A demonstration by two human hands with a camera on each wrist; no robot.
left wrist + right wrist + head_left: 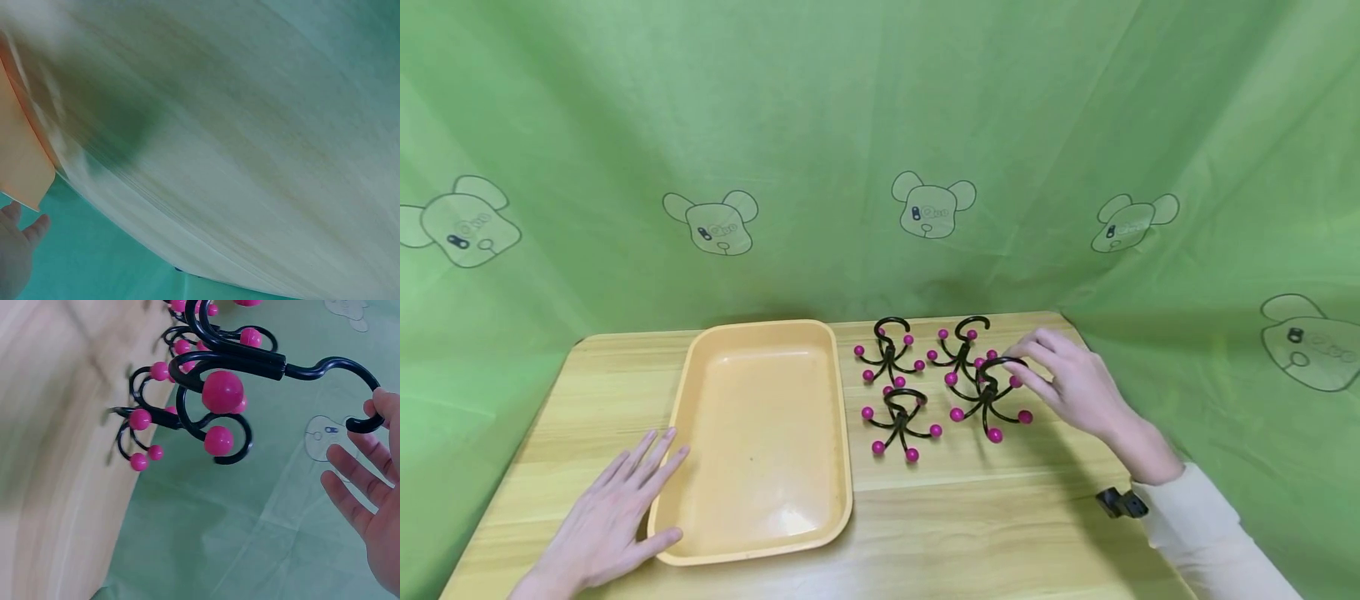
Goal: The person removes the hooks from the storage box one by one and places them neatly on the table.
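Observation:
My right hand (1075,383) pinches the curved top of a black hook hanger (988,393) with several pink-ball-tipped arms. In the right wrist view, thumb and forefinger meet at the end of that hook, and the other fingers spread below it. The hanger is upright, raised off the table. Behind and beside it stand three more hangers of the same kind: one at the back (889,357), one behind the held one (962,354), and one in front on the left (901,423). With fingers spread, my left hand (606,521) rests at the left rim of a yellow-orange tray (752,458).
The wooden table (940,525) has its far edge against a green curtain (820,142) printed with bear heads. The curtain also rises on both sides. A small black device (1122,503) sits at the right wrist by the cream sleeve (1198,517).

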